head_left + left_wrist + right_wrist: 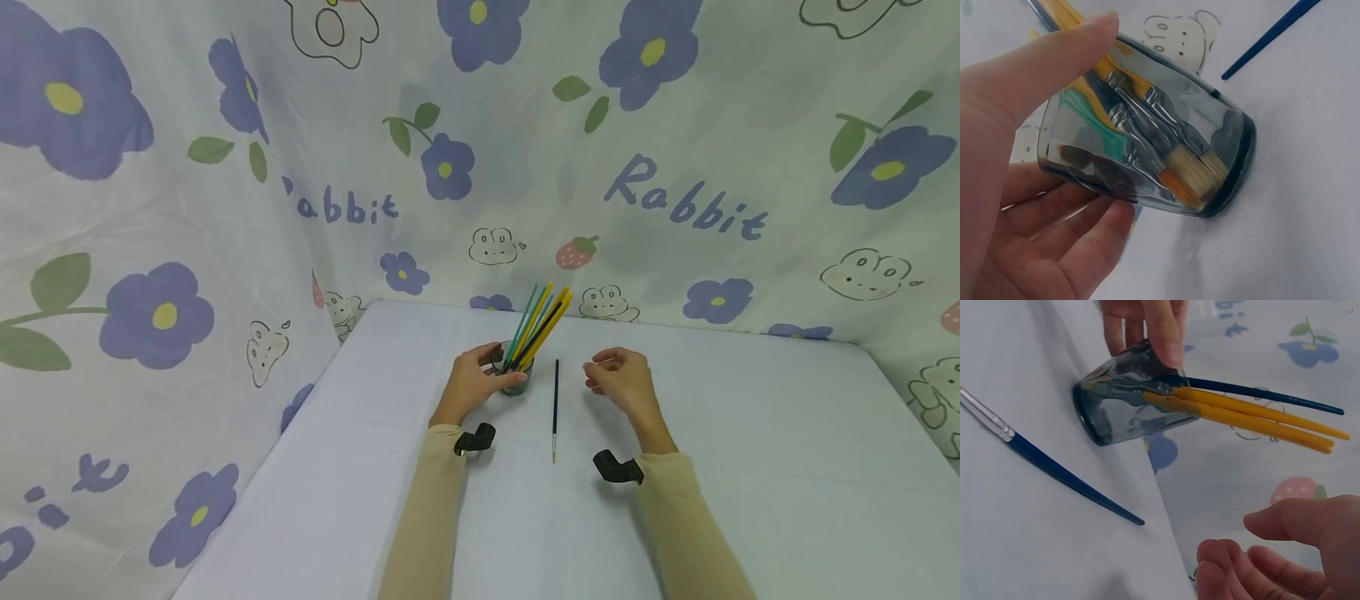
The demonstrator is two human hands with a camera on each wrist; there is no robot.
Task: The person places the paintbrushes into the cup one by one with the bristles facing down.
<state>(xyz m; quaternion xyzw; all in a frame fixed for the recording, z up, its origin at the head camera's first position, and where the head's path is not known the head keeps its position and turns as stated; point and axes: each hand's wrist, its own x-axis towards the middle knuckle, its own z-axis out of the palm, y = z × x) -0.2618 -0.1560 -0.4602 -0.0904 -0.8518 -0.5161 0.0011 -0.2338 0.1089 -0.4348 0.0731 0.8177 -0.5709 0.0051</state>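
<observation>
My left hand grips a clear, dark-tinted glass from its left side, thumb on the near face and fingers behind. Several paintbrushes with yellow, teal and dark blue handles lean to the right in it, bristles down at the bottom. Just right of the glass, a single dark blue paintbrush lies on the table, its bristle end pointing toward me. My right hand hovers to the right of that brush, fingers loosely bent and holding nothing, the thumb apart from the fingers in the right wrist view.
A white cloth covers the table, which extends widely on both sides. Behind and to the left hangs a curtain printed with purple flowers and rabbits. Dark wrist mounts stick out from both beige sleeves.
</observation>
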